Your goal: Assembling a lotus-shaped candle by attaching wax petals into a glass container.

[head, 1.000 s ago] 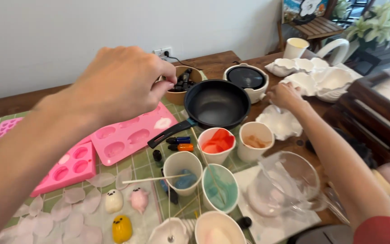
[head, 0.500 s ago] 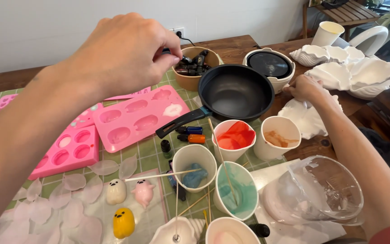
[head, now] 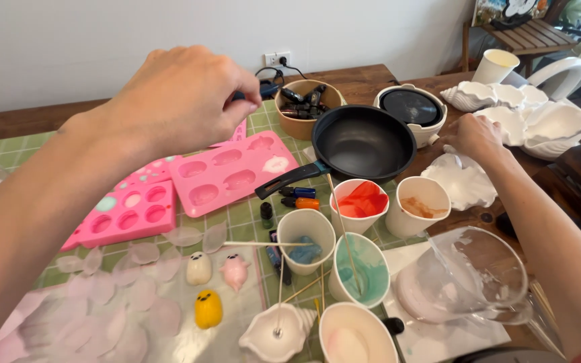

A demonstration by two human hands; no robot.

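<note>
Bare-skinned, the left hand (head: 183,101) hangs raised over the pink moulds (head: 233,171), fingertips pinched on something small and dark that I cannot make out. The right hand (head: 475,138) lies well apart, fingers curled on a white shell dish (head: 469,181) just right of the black pan (head: 363,142), whose handle points back toward the moulds.

Wooden table (head: 364,75) w/ green grid mat (head: 237,218), pink moulds (head: 233,171), black pan (head: 361,142), paper cups (head: 307,232).
</note>
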